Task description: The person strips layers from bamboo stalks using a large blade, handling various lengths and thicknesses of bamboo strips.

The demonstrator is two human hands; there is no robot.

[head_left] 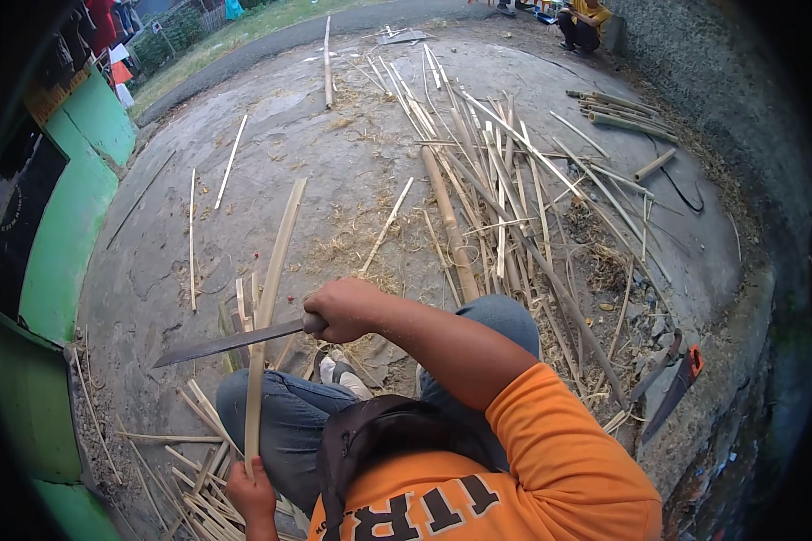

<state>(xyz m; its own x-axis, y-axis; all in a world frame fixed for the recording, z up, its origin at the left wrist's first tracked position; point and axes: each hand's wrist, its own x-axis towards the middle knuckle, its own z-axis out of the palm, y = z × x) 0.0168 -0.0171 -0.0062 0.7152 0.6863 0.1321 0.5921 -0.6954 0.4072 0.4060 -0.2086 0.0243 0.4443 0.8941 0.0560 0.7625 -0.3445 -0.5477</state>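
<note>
"Orange shirt point(559, 451) in the foreground, nearest the viewer; dark fabric point(356, 442) lay bunched at the waist, above the jeans point(284, 410). Where, from your side, was the worked piece?"

"Long pale strip point(280, 248), bamboo by its look: it slanted upward past the left knee, its lower end in the left hand point(251, 491). Thumb and fingers pressed round that end, so nearly the whole length stood out beyond the grip, toward the yard."

"And the right hand point(343, 308)?"

"Wrapped fully about the handle of a machete point(216, 345), with no gap that I could see. The blade pointed to the person's left and crossed the strip, well above the left-hand hold."

"Did the edge bite into the strip?"

"I could not tell; from where I stood, only the crossing was plain."

"Surroundings, then?"

"Cut strips point(207, 505) lay in a loose heap just beside the left hand. Ahead and to the right, a tangle of longer lengths point(505, 180) spread over the grey ground point(271, 162). A saw point(677, 388) with an orange handle stood at the right, tilted, and a green wall point(63, 207) bounded the left. Far off, a person in a yellow top point(591, 13) sat low by the rough wall point(695, 81)."
</note>
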